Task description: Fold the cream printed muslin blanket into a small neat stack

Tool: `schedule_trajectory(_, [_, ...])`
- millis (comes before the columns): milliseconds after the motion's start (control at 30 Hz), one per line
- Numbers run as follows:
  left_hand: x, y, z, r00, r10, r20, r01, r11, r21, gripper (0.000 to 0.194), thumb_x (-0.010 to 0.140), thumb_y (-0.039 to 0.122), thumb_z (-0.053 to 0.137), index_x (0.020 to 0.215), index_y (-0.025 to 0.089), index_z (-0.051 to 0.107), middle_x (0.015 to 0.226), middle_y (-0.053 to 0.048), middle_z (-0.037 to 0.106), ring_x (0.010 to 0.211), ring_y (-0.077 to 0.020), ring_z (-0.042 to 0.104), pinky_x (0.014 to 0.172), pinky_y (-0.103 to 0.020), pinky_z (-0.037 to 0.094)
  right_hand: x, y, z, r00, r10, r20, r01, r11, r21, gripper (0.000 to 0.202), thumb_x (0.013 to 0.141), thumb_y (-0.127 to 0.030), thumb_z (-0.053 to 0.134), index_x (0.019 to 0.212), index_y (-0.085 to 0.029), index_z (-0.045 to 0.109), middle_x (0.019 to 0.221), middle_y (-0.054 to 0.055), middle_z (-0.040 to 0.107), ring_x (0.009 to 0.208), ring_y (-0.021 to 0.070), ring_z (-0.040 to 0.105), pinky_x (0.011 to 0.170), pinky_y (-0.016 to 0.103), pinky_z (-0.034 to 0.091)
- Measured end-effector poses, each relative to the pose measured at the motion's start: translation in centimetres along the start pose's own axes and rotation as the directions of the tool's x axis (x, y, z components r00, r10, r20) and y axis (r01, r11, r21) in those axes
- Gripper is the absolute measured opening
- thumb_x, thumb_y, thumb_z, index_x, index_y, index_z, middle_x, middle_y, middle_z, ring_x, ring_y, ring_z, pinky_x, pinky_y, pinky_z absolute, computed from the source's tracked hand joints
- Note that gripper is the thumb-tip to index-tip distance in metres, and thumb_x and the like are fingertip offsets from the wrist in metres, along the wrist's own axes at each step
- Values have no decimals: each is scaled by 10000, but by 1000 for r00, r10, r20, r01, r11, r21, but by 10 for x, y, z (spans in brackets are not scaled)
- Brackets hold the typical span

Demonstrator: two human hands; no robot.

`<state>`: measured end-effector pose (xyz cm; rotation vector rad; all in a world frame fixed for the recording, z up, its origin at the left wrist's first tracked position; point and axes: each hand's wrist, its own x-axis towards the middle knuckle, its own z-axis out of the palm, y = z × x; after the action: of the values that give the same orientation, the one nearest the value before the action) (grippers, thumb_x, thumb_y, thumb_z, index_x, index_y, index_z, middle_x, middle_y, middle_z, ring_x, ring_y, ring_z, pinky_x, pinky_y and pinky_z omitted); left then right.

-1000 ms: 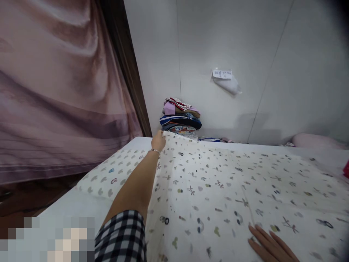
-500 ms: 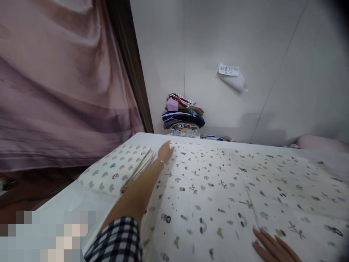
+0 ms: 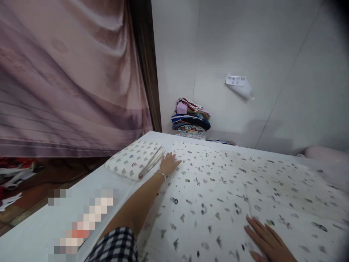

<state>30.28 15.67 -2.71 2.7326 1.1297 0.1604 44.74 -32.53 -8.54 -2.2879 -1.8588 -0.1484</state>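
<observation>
A white cloth [image 3: 207, 189] printed with small plants, rainbows and other motifs lies spread over the table. Near its far left edge, my left hand [image 3: 169, 163] rests flat on it with the fingers spread. My right hand [image 3: 268, 238] lies on the same cloth at the lower right, fingers stretched out and palm down. Just left of my left hand sits a folded cloth [image 3: 133, 158] with grey, red and blue mushroom-like prints; its layered edge faces my wrist.
The white table [image 3: 109, 191] shows along the left side. Behind its far edge is a stack of folded fabrics [image 3: 191, 118]. A pink curtain [image 3: 76, 80] hangs at the left. A paper note [image 3: 236, 80] is on the wall, and a pinkish bundle [image 3: 327, 156] lies at the right.
My left hand has come back from the cloth's far edge, and its fingers are now spread flat. My right hand remains on the cloth, with more of it showing. The view has shifted left.
</observation>
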Motion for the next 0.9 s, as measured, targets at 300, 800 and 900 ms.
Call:
schedule_trajectory(300, [-69,-3,-25,998,27,-58,-28,999,-29,553,917,511,320,1379,215,391,1502,-113,290,1398,-259,215,1120,-437,201,7,-10,-14,992,112,59,-118,984,130,531,903,-554,411,1397,-358,392,1489,-17,289,1359,274,291,1111,512,268])
schedule_trajectory(800, [-183,-10,-16,987,158,-29,-154,982,111,517,892,465,372,1379,295,409,1496,-47,303,1398,-251,221,1119,-493,206,-21,-64,-49,975,155,156,-175,977,122,587,935,-586,257,1446,-304,318,1537,20,144,1417,255,97,1134,526,84])
schedule_trajectory(900, [-198,-13,-7,985,169,-19,-164,974,154,510,886,443,368,1365,282,436,1482,-47,332,1388,-263,249,1108,-506,228,-42,-63,-55,966,192,176,-221,962,162,584,933,-584,267,1432,-296,353,1527,36,198,1408,262,154,1130,521,124])
